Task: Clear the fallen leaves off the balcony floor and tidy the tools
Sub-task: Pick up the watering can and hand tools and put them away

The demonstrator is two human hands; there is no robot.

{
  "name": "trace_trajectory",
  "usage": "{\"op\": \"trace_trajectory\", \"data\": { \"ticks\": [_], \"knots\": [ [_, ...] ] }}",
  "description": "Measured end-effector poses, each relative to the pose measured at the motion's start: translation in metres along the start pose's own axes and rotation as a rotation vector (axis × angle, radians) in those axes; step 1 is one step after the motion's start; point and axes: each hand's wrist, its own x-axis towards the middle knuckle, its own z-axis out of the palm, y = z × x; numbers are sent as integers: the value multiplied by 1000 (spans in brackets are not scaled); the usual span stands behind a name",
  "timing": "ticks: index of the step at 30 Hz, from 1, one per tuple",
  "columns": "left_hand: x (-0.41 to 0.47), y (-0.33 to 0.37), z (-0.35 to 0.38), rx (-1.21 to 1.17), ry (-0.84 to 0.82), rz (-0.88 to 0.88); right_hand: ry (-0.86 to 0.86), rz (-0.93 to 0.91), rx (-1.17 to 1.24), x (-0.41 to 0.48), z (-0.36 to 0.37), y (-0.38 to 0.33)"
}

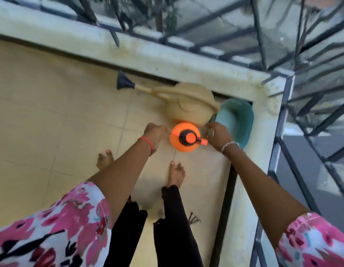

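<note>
An orange spray bottle [183, 136] with a black and orange pump top stands on the tiled balcony floor [51, 112] near the corner. My left hand [155, 132] is at its left side, fingers curled with the tips against the bottle. My right hand [219, 136] is at its right side by the orange nozzle, fingers curled round a small grey piece [210, 132]; blur hides what that piece belongs to. Right behind the bottle lies a beige watering can [188, 106], its black rose [124, 81] pointing left. No leaves show on the floor.
A teal plastic container [236, 120] leans in the corner against the low white parapet [148, 54], which has a dark metal grille [282, 45] above it. My bare feet [177, 172] stand just behind the bottle. Dark prongs of a small rake [194, 218] lie by my right leg.
</note>
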Motion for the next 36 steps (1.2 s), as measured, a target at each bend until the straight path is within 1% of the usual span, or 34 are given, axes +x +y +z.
{"op": "trace_trajectory", "data": {
  "ticks": [2, 4, 6, 7, 10, 11, 13, 16, 19, 21, 23, 26, 29, 32, 34, 36],
  "knots": [
    [-27, 30, -35, 114, -14, 104, -2, -35, -56, -13, -24, -38],
    [-72, 70, -84, 257, -61, 266, 0, -153, -121, -36, -57, -95],
    [-132, 110, -140, 461, -97, 446, 41, -294, -188, -68, -92, -165],
    [-158, 127, -163, 559, -81, 530, 68, -363, -209, -84, -107, -197],
    [-252, 156, -250, 681, 121, 715, 131, -620, -285, -144, -146, -300],
    [-281, 157, -275, 682, 191, 779, 146, -708, -310, -162, -155, -330],
    [-332, 146, -320, 653, 303, 846, 178, -855, -337, -199, -166, -385],
    [-391, 108, -377, 558, 463, 840, 174, -1035, -355, -252, -170, -454],
    [-431, 60, -423, 438, 637, 740, 69, -1200, -447, -301, -152, -513],
    [-443, 37, -443, 381, 701, 676, 2, -1238, -525, -318, -137, -538],
    [-449, 11, -472, 332, 799, 615, -75, -1297, -586, -329, -114, -572],
    [-445, -27, -517, 259, 923, 577, -116, -1370, -626, -344, -76, -624],
    [-428, -66, -562, 267, 950, 488, -148, -1441, -678, -356, -31, -671],
    [-408, -112, -607, 198, 989, 418, -204, -1466, -683, -359, 22, -714],
    [-398, -142, -626, 177, 983, 348, -263, -1473, -703, -360, 60, -738],
    [-388, -169, -645, 176, 948, 292, -283, -1453, -743, -362, 93, -758]
  ]
}}
